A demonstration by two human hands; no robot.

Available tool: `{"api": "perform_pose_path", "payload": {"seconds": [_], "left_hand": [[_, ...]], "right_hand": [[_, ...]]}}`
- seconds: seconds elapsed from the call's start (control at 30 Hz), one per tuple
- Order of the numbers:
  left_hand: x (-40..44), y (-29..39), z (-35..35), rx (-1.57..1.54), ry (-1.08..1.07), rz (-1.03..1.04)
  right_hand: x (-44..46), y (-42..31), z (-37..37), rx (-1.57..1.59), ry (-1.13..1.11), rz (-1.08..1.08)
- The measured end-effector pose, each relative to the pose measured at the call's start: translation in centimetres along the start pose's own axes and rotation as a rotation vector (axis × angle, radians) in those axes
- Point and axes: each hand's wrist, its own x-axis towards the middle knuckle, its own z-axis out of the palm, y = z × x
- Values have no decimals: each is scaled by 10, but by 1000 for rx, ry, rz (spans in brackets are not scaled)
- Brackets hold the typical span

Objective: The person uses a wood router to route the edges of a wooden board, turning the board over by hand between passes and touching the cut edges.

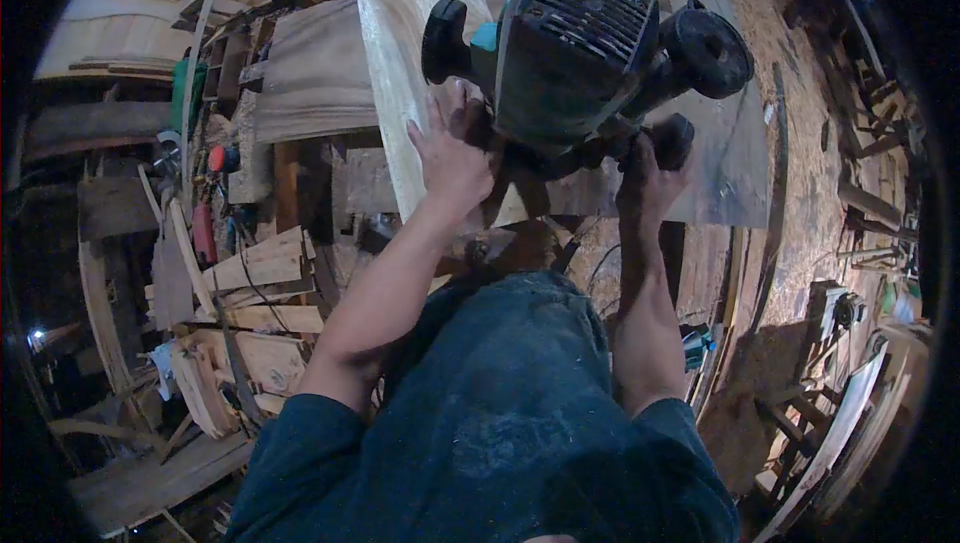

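A large dark power tool [580, 63], which looks like a router, stands on wooden boards before me. Its vented motor housing faces up, and black handles stick out at both sides. My left hand [457, 155] is at the tool's lower left side, beside a pale board [395, 53]. Some of its fingers are spread outward; others are partly hidden against the tool. My right hand [652, 183] is closed at the lower right side, by a black knob [672, 141]. The tool hides its own underside and contact with the wood.
A broad chipboard sheet [800, 183] extends to the right. Stacked planks [120, 13] lie at the upper left, with wood offcuts [260, 273] below them. A red-handled tool [204, 233] lies at left. A teal-and-black tool [697, 346] sits low beside my right arm.
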Motion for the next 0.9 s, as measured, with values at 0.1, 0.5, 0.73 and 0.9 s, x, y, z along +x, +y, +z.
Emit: {"api": "perform_pose_path", "payload": {"seconds": [0.1, 0.5, 0.73, 0.9], "left_hand": [[3, 0, -4, 122, -44, 11], [49, -15, 3, 28, 14, -83], [89, -26, 4, 9, 43, -132], [123, -40, 6, -2, 51, -163]], "right_hand": [[8, 16, -6, -30, -36, -7], [51, 38, 27, -47, -80, -32], [84, 41, 67, -33, -101, -97], [113, 50, 100, 192, -215, -37]]}}
